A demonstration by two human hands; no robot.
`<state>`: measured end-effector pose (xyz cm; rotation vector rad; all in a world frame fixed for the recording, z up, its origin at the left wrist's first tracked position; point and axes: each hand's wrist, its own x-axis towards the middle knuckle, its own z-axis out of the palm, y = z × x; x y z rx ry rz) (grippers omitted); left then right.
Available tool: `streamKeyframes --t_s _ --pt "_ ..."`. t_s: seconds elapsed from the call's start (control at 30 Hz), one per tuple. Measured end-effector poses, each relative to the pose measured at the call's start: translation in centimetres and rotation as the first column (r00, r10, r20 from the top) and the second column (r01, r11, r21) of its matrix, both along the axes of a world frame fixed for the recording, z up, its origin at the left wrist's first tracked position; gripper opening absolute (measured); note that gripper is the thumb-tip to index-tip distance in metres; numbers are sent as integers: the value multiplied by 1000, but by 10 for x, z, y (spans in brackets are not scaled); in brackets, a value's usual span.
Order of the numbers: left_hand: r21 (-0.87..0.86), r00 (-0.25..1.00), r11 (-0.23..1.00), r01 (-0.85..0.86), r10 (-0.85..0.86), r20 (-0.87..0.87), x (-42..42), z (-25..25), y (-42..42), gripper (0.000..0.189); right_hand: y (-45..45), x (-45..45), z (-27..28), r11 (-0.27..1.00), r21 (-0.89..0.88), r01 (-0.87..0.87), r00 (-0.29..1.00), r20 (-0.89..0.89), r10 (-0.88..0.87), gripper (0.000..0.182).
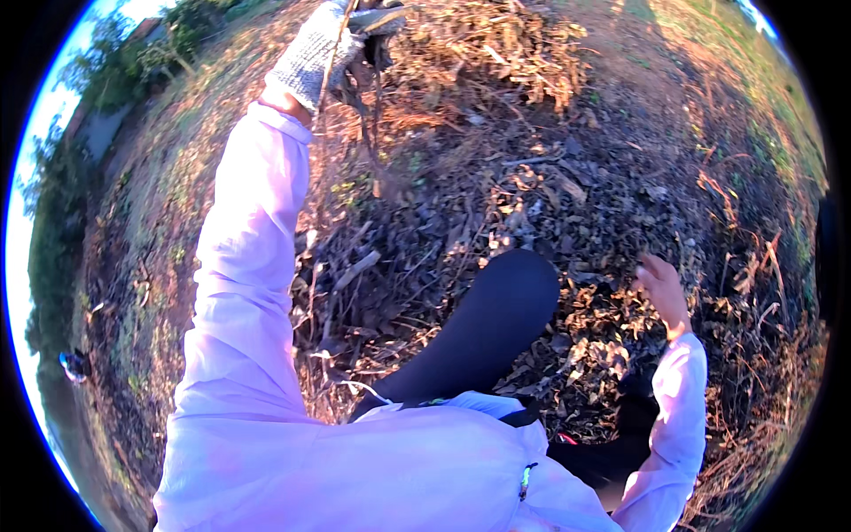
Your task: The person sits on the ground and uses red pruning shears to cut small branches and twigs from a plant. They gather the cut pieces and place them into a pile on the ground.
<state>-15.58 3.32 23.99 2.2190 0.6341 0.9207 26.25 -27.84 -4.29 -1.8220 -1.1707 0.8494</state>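
My left hand (319,56), in a grey knitted glove, reaches to the top of the view and grips dry woody stems (362,86); twigs and roots hang down from it. Bare and loosely curled, my right hand (661,289) hovers at the right above brown dry leaves (598,319), its fingers slightly apart with nothing seen between them. Between the arms, my knee in dark trousers (498,299) is bent over the leaf litter. A heap of dried plants (505,46) lies just right of the gloved hand.
Broken sticks (357,269) and leaf litter cover the ground before me. Dry upright stalks (771,266) stand at the right. Green trees (60,253) line the far left, where a small distant figure (74,366), perhaps a person, shows near the rim.
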Motion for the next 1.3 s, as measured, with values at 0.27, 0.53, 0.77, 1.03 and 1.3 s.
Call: streamKeyframes --t_s 0.27,0.53,0.77,1.03,1.3 --pt "315 325 590 -743 730 -601 -225 -57 -80 58 -104 29 -65 847 -531 -32 827 462 322 33" --pt "366 -87 363 -857 598 -797 -278 -277 -166 114 -83 -6 -48 934 -348 -79 956 238 170 41" --pt "396 -178 482 -781 437 -882 -262 -313 -170 105 -114 4 -85 860 -503 -87 979 117 168 43" --pt "293 -140 648 -703 277 -950 -252 -350 -165 115 -136 -17 -110 777 -618 -120 958 132 253 49" --pt "318 -213 672 -669 237 -948 -259 -366 -144 108 -110 -83 -106 791 -586 -175 944 128 304 43"
